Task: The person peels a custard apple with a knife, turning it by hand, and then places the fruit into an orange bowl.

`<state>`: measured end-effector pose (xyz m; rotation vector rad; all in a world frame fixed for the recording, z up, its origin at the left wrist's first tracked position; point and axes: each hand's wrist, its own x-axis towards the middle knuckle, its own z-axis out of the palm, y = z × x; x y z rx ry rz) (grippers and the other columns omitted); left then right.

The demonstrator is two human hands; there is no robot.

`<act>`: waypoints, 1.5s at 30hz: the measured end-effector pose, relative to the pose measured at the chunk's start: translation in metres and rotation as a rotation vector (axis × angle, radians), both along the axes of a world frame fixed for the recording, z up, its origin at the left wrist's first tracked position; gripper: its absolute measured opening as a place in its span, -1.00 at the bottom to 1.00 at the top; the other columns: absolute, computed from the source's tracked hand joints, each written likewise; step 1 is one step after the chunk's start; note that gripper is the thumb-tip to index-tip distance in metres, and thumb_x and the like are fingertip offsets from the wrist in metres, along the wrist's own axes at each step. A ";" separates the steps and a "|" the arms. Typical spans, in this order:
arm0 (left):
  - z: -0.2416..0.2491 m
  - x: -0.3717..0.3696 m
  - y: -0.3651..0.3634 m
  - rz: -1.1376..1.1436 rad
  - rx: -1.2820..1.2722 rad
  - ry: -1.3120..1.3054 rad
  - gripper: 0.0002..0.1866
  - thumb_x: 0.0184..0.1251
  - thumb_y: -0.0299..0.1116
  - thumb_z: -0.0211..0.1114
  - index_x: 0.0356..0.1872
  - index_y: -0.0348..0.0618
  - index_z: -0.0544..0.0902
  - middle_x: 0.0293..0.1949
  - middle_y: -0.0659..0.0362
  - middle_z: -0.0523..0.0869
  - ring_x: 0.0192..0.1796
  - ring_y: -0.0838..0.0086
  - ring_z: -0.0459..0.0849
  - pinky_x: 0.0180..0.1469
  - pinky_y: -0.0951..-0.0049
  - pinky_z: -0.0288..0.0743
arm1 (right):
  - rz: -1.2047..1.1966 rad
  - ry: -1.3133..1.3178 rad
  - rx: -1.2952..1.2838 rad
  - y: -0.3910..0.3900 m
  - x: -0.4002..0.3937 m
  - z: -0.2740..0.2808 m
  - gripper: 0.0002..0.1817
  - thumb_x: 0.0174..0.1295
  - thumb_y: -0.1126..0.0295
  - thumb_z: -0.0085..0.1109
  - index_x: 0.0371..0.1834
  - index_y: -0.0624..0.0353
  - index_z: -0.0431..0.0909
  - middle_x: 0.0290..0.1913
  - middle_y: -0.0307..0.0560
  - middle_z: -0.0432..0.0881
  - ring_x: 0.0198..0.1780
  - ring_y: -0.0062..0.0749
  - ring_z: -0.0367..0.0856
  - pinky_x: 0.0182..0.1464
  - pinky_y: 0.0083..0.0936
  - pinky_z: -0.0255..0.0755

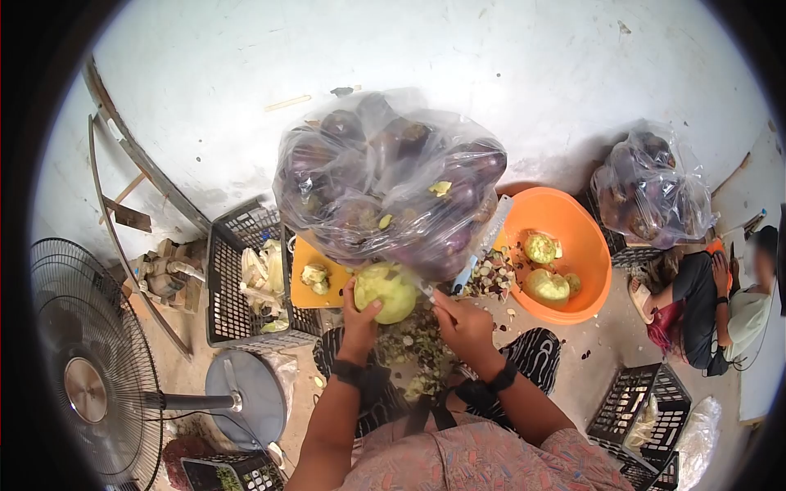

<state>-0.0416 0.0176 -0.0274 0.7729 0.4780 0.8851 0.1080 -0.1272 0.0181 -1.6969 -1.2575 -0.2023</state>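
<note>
My left hand (360, 321) is wrapped around the left side of a large, round, peeled pale-green vegetable (390, 293). In my right hand (465, 327) is a small knife (427, 292), its blurred blade close to the vegetable's right side. Right behind them, a big clear plastic bag (385, 184) bulges with dark purple round vegetables. An orange board (308, 254) shows under the bag's left side, with a ragged yellowish trimmed piece (314, 278) on it. A wide blade with a blue handle (468, 272) leans at the bag's right.
An orange basin (602, 274) at right holds several peeled pieces. Peelings (489, 277) litter the floor. Black crates (221, 307) stand left and lower right, with a fan (86, 389) at far left. Another person (704, 303) sits at right beside a second bag (652, 192).
</note>
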 end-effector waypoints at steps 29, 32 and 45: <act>-0.004 0.002 0.001 0.026 0.106 0.044 -0.21 0.06 -0.53 0.39 0.33 -0.13 0.20 0.16 0.07 0.45 0.19 0.34 0.51 0.22 0.31 0.48 | 0.060 -0.275 -0.177 -0.013 -0.012 0.024 -0.66 0.18 0.35 0.31 0.05 -0.06 0.69 -0.61 -0.20 0.44 -0.69 -0.29 0.44 -0.63 -0.36 0.32; -0.004 0.003 0.000 0.028 0.101 0.041 -0.22 0.06 -0.54 0.39 0.34 -0.14 0.20 0.16 0.07 0.46 0.19 0.34 0.51 0.22 0.31 0.48 | 0.063 -0.271 -0.163 -0.005 -0.011 0.020 -0.67 0.18 0.35 0.31 0.04 -0.05 0.69 -0.62 -0.19 0.44 -0.68 -0.28 0.45 -0.63 -0.35 0.33; -0.001 0.003 -0.001 0.009 0.147 0.047 -0.19 0.02 -0.53 0.39 0.34 -0.13 0.19 0.17 0.07 0.44 0.20 0.32 0.50 0.22 0.29 0.49 | 0.003 -0.168 -0.163 -0.022 -0.013 0.015 -0.71 0.17 0.32 0.31 0.00 -0.12 0.71 -0.62 -0.17 0.41 -0.67 -0.23 0.43 -0.62 -0.30 0.32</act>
